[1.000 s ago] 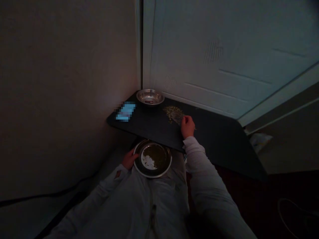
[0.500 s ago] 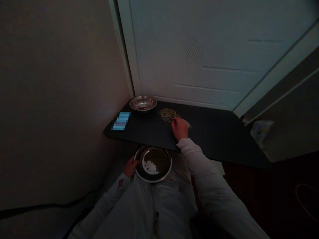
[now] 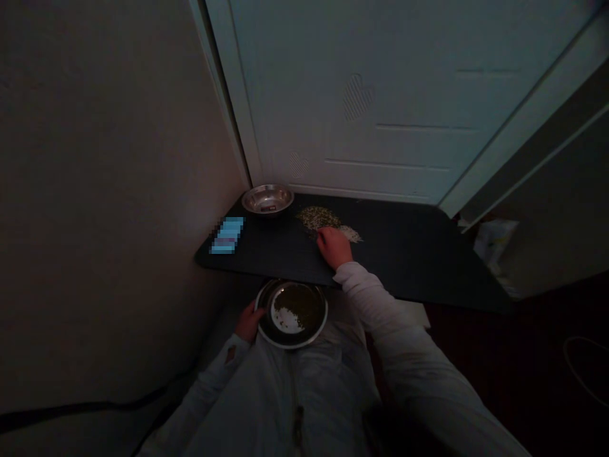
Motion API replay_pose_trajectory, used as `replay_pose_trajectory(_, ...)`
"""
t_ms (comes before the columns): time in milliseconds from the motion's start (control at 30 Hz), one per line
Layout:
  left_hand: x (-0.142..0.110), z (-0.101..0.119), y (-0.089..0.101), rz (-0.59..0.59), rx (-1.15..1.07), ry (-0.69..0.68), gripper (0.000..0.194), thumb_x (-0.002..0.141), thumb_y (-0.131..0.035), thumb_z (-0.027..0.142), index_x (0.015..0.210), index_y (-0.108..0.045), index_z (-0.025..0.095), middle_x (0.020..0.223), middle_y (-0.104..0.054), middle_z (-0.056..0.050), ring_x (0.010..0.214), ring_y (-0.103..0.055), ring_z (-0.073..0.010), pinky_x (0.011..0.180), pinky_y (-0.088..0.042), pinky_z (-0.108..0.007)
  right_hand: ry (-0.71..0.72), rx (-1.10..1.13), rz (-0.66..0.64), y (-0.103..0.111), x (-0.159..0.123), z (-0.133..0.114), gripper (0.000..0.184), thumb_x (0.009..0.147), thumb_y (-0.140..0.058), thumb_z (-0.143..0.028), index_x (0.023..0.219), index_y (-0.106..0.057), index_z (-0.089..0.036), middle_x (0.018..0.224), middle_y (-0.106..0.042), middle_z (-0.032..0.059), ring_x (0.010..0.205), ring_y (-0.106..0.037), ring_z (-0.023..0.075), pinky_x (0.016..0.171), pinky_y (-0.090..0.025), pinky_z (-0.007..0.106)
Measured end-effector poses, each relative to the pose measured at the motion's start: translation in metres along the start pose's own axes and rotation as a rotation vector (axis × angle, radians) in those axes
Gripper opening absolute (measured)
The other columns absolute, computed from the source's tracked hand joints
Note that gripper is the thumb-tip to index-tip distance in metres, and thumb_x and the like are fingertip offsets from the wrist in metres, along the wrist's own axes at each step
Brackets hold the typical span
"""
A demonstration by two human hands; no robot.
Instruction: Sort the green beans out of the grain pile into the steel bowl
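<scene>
A dim view of a black table (image 3: 409,260) in a corner. My right hand (image 3: 334,246) rests on it with fingers curled, touching the near edge of a pile of small greenish and pale grains (image 3: 323,219). My left hand (image 3: 248,322) grips the left rim of a round steel plate (image 3: 291,314) held on my lap just below the table's front edge. The plate carries dark grains and a small white heap.
An empty steel bowl (image 3: 267,199) stands at the table's back left corner. A lit phone (image 3: 228,235) lies at the left edge. A white door (image 3: 380,95) rises behind the table and a wall on the left. A pale bag (image 3: 490,241) lies right.
My right hand has slid left and toward me along the grain pile. The view has shifted, with the plate staying in my left hand.
</scene>
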State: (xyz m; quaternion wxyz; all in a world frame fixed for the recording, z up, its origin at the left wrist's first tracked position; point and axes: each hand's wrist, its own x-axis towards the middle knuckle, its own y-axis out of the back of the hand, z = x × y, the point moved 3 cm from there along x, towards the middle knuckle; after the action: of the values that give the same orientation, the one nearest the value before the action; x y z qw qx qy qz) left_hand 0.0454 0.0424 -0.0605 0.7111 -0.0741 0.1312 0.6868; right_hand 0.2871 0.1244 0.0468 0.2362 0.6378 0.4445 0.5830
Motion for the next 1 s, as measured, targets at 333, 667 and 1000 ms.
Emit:
replay_pose_trajectory(333,0.001,-0.004,0.002,0.018,-0.027,-0.005,0.041,0.051,-0.054,0.024,0.09,-0.059,0.011,0.076,-0.065,-0.004,0.079,-0.056,-0.0214,0.072,-0.04,-0.031,0.112,0.066,-0.038,-0.001,-0.007,-0.011,0.019,0.076,-0.036,-0.022,0.084,-0.052,-0.017,0.081,-0.056,0.0049,0.075,-0.05,0.0151,0.068,-0.036,0.025)
replay_pose_trajectory(667,0.003,-0.006,0.002,0.009,-0.065,0.023,0.043,0.051,-0.055,0.024,0.092,-0.059,0.012,0.076,-0.065,-0.003,0.076,-0.057,-0.0205,0.07,-0.042,-0.031,0.172,0.187,-0.054,0.002,-0.012,-0.018,0.022,0.074,-0.039,-0.022,0.089,-0.053,-0.018,0.083,-0.057,0.004,0.076,-0.051,0.0143,0.07,-0.039,0.026)
replay_pose_trajectory(1000,0.001,-0.006,0.001,0.005,-0.073,0.02,0.045,0.05,-0.055,0.023,0.094,-0.058,0.012,0.076,-0.066,-0.003,0.076,-0.057,-0.0208,0.069,-0.043,-0.03,0.083,0.315,0.068,0.005,-0.013,-0.011,0.021,0.071,-0.04,-0.02,0.085,-0.056,-0.017,0.08,-0.058,0.0042,0.074,-0.052,0.0137,0.069,-0.041,0.025)
